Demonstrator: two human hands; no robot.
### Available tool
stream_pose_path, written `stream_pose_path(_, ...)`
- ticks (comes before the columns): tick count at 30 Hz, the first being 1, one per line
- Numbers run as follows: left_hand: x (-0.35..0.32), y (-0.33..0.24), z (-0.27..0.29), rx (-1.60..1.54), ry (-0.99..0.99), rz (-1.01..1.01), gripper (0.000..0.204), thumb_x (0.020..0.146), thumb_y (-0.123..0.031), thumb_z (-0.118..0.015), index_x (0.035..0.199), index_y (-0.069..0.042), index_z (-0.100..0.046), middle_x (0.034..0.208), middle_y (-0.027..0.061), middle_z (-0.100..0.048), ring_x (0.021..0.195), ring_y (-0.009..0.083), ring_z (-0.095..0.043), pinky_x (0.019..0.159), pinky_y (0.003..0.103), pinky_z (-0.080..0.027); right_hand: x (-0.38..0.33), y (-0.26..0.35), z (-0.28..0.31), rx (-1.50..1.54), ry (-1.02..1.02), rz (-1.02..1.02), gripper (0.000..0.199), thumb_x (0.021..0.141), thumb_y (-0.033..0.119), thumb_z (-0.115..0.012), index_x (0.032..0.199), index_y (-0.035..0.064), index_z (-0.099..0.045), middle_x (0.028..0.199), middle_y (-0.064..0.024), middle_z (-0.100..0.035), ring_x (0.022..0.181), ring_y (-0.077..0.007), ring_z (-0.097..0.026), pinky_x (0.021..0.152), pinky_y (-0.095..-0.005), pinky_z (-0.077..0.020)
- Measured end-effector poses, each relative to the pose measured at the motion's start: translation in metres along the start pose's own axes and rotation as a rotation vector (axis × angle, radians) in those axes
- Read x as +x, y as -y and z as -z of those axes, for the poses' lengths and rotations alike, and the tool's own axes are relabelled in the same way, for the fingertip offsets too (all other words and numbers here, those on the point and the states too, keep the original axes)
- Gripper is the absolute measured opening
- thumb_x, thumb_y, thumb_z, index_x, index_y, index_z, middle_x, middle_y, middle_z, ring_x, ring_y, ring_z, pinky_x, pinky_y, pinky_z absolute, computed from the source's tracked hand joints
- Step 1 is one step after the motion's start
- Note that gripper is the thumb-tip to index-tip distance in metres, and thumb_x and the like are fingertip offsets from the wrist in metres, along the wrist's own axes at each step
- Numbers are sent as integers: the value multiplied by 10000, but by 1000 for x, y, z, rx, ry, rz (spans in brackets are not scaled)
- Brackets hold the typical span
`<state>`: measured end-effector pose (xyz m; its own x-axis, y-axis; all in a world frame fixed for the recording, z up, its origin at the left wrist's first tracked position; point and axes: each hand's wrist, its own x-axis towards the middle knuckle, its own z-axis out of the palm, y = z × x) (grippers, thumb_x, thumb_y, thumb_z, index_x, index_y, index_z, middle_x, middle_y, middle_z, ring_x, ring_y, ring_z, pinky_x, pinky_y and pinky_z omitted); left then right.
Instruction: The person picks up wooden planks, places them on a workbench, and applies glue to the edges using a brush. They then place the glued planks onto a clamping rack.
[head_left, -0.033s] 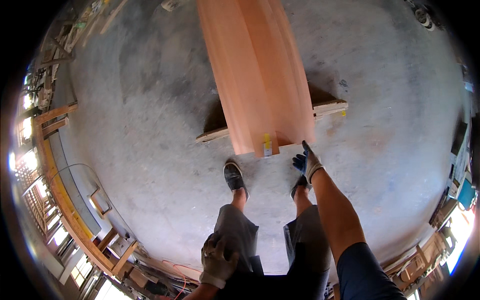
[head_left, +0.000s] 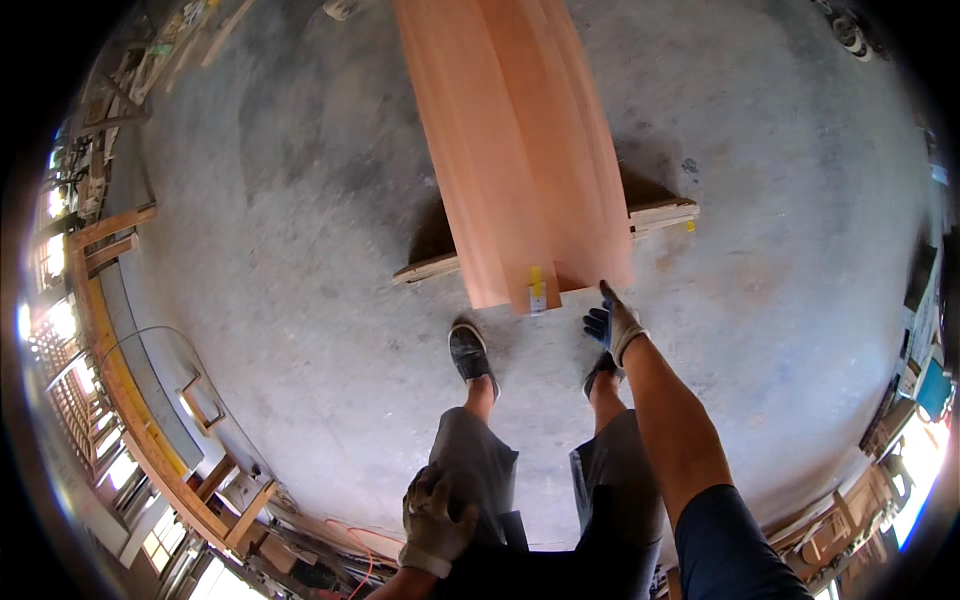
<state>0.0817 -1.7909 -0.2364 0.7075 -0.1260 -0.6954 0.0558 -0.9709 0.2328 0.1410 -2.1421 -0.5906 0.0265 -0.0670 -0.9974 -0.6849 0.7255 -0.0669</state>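
Long reddish-brown wood boards (head_left: 495,150) lie side by side, stretching away from me and overlapping in places. Their near end rests across a rough timber bearer (head_left: 665,214), which sticks out on both sides. A small white label with yellow tape (head_left: 537,290) marks the end of one board. My right hand (head_left: 615,325), in a grey glove with a dark blue palm, reaches to the boards' near right corner. Its fingers are apart and hold nothing; a fingertip is at the end edge, though contact is unclear. Gloved too, my left hand (head_left: 438,515) lies spread on my left knee.
Grey concrete floor (head_left: 780,330) surrounds the boards, and my dark shoes (head_left: 468,352) stand just short of their end. A long wooden frame (head_left: 150,470) runs along the left, with an orange cord (head_left: 362,545) near its lower end. Timber pieces (head_left: 835,525) are stacked at the lower right.
My right hand has shifted slightly left along the boards' near end. My left hand stays on the knee.
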Motion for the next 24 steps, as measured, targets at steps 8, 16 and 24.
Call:
stream_pose_path(8,4,7,3,-33,-24,-57,629,758,-365,-791,1273,-52,-612,1400,214,-524,1307,444,-470,1079,561,-412,-43,-1,-81,-664,-247,581,840,821,624,-780,1346,-5,-595,1081,-206,-713,1005,-453,-680,934,-472,-550)
stream_pose_path(16,2,12,3,-33,-49,-70,613,752,-339,-798,1260,-47,-619,1393,221,-521,1286,447,-485,1060,570,-423,-101,-21,-157,-1014,-417,760,1284,635,539,-923,1567,-5,-228,1496,-269,-435,1306,-452,-516,1044,-482,-483)
stream_pose_path(24,-6,25,-3,-74,-65,-44,587,763,-324,-793,1266,-65,-636,1385,224,-519,1291,439,-486,1059,559,-430,-88,-22,-161,-1022,-523,802,967,681,366,-846,1454,46,-361,1366,-220,-522,1223,-422,-567,1000,-496,-503)
